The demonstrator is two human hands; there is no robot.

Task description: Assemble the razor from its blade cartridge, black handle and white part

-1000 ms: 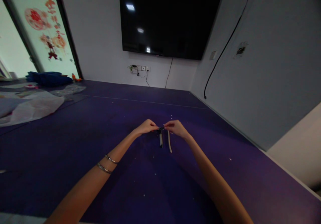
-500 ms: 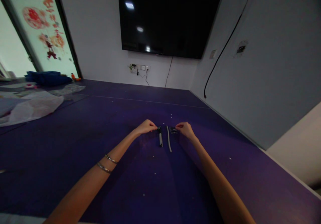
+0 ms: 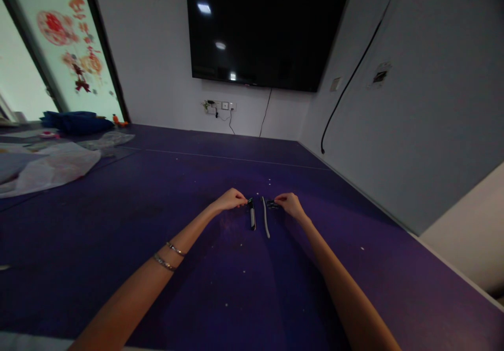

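Note:
My left hand (image 3: 231, 199) is closed in a pinch at the upper end of a slim black-and-grey object (image 3: 252, 219), which lies lengthwise on the purple floor covering (image 3: 189, 298). Between the hands rests a thin, slightly curved grey strip (image 3: 265, 220), touched by neither. The fingers of my right hand (image 3: 289, 203) are pinched at a small cluster of dark, thin pieces (image 3: 271, 204) just right of the strip. What exactly sits between the fingertips of either hand is too small to make out.
White translucent plastic sheeting (image 3: 59, 167) and a dark blue folded cloth (image 3: 76, 122) lie at the far left. A black cable (image 3: 346, 86) hangs down the right wall (image 3: 433, 104). A large television (image 3: 268, 31) is mounted on the back wall. Small white specks dot the floor.
Almost nothing differs. Both hands stay pinched at the same spots, and the objects lie where they were; the view has shifted very slightly.

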